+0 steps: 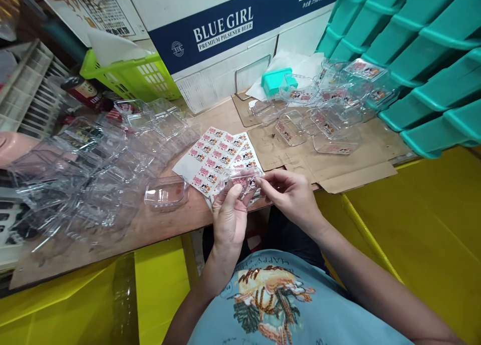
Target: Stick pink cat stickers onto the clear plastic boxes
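Note:
Between my hands, above the table's front edge, is a small clear plastic box (240,174) with a cat sticker (246,183) on its face. My left hand (230,210) grips the box from below, thumb on its front. The thumb and forefinger of my right hand (285,190) are pinched at the sticker's right end. Sheets of cat stickers (210,154) lie just behind the box. To their left rests a single clear box (165,192), lying on the table.
A heap of clear boxes (108,169) covers the left side. Stickered boxes (330,109) pile up on cardboard (361,172) at the right, beside stacked teal containers (432,69). Behind stand a green basket (131,77) and a beer carton (225,29).

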`<state>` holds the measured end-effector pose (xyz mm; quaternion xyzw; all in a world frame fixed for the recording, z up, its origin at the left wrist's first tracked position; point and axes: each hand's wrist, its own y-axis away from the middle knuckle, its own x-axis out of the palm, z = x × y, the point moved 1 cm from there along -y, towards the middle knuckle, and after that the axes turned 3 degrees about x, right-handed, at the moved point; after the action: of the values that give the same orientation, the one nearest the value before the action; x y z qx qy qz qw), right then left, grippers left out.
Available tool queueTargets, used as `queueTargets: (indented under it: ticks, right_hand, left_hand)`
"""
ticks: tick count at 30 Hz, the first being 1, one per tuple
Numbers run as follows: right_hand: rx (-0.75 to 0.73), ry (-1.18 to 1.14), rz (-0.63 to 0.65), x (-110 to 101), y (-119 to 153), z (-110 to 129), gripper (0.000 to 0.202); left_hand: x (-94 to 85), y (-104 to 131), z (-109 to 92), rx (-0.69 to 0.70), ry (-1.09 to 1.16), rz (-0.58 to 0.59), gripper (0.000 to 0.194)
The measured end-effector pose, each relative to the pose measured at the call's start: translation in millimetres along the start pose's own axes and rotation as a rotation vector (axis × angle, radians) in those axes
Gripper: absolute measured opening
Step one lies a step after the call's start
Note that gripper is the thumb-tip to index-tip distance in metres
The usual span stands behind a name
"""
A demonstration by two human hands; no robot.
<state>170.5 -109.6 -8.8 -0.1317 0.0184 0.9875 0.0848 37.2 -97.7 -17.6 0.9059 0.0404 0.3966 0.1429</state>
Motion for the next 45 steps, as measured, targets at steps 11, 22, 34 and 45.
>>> queueTargets:
  ticks: [11,22,34,45]
  right_hand:
    - [-0.097,0.258,-0.039,-2,-4,7,0.022]
    - [-0.632,0.786,-0.013,-1,20,5,0.061]
    - [-0.621,0.541,-0.482,-99,-80,15,0.057]
    - [-0.639,0.768,-0.347,-100,-109,15,0.032]
  left_hand:
    - [0.1,3,4,0.003,0.009,0.009,0.014]
    - [-5.9,-2,4,-0.027,0.072,-0.074,0.017]
    - [-15.7,-20,-21,0.625,-1.06,0.275,0.038]
    - [-49.0,-80,-36,0.903,-1.809,0.289,0.012]
